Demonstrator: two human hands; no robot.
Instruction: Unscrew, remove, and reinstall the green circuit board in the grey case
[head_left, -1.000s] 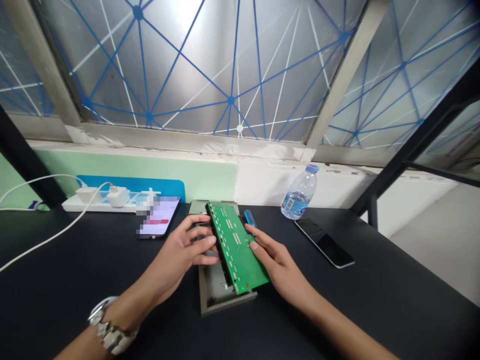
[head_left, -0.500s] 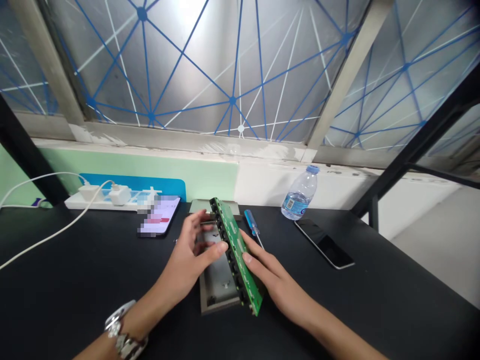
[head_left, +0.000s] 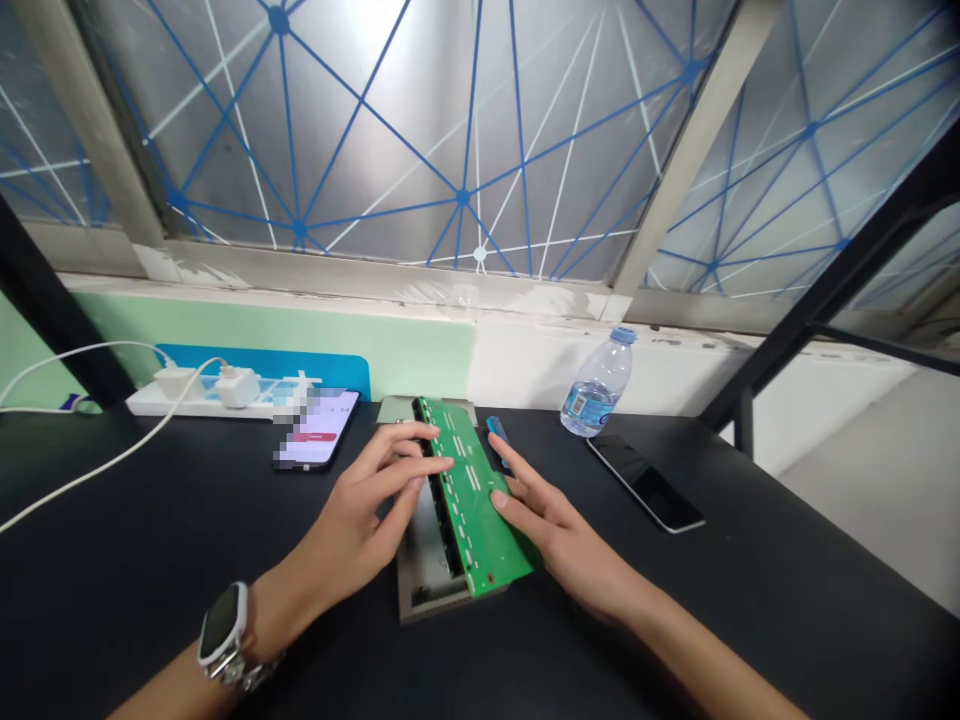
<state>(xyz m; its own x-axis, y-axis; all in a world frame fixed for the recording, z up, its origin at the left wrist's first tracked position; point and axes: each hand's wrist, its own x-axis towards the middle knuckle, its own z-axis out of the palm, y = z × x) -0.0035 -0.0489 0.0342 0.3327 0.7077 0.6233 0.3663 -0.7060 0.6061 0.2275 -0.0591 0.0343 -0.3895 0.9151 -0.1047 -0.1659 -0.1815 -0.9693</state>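
Note:
A green circuit board (head_left: 480, 530) with a row of black connectors along its left edge lies tilted over a shallow grey metal case (head_left: 424, 560). My left hand (head_left: 375, 490) has its fingertips on the board's left edge, with the thumb close to the connectors. At the right side, my right hand (head_left: 551, 520) grips the board between its thumb on top and fingers by the edge. Part of the case's inside shows left of the board; the rest is covered. Behind my right fingers lies a blue-handled screwdriver (head_left: 496, 432), its shaft mostly hidden.
On the black table (head_left: 150, 560), a lit phone (head_left: 322, 430) lies left of the case. A white power strip (head_left: 210, 400) with plugged-in chargers and a white cable (head_left: 97, 475) sits farther left. To the right are a water bottle (head_left: 596, 390) and a dark phone (head_left: 649, 485).
The board has turned from steeply on edge to flatter, showing more of its green face, and sits lower over the case. My left fingers have moved from beside the connectors onto its upper face.

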